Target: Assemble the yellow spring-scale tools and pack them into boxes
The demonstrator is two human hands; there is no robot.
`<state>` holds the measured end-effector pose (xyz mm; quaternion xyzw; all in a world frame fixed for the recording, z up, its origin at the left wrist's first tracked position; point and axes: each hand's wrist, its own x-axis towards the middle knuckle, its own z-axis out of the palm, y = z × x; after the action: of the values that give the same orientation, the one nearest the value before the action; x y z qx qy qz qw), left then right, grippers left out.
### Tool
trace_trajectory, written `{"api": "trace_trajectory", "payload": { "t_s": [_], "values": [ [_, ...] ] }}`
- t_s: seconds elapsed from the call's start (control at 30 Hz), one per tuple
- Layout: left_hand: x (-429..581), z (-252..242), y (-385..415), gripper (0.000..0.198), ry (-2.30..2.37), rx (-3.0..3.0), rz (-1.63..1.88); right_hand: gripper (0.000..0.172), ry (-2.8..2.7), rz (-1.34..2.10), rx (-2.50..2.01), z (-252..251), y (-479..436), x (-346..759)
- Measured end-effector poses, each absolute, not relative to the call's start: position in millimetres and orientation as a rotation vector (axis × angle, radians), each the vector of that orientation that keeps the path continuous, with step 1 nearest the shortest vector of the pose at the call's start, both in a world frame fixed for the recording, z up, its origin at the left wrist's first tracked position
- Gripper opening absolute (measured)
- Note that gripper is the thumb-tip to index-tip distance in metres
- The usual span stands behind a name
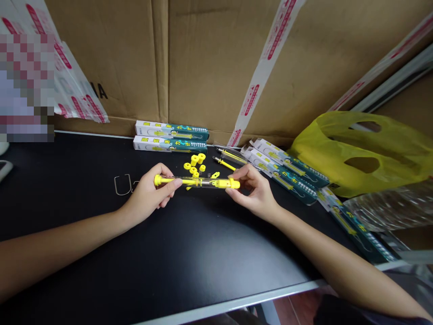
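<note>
A clear tube with yellow ends and a yellow rod inside, a spring dynamometer (204, 182), lies level between my two hands above the black table. My left hand (152, 189) is closed around its left part, thumb along the tube. At the other end, my right hand (252, 187) pinches the yellow cap (234, 184) between thumb and fingers. Just behind the tube are several small yellow rings and caps (194, 160) and a flat yellow piece (215, 174). A bent metal wire hook (122, 185) lies to the left of my left hand.
Two printed boxes (171, 144) are stacked at the back. More such boxes (284, 176) lie on the right, near yellow-tipped rods (225, 163). Beyond them are a yellow plastic bag (324, 149) and a clear plastic bottle (389, 205). Large taped cardboard (209, 58) stands behind the table.
</note>
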<state>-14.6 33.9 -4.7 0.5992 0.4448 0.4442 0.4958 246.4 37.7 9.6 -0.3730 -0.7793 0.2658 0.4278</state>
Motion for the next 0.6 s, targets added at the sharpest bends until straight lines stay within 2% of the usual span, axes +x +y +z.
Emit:
{"api": "trace_trajectory", "payload": {
  "t_s": [0.6],
  "values": [
    [-14.3,-3.7,33.6,0.027,1.092,1.447,1.078,0.025,-1.944,0.742,-0.915,7.1,38.5,248.2]
  ]
}}
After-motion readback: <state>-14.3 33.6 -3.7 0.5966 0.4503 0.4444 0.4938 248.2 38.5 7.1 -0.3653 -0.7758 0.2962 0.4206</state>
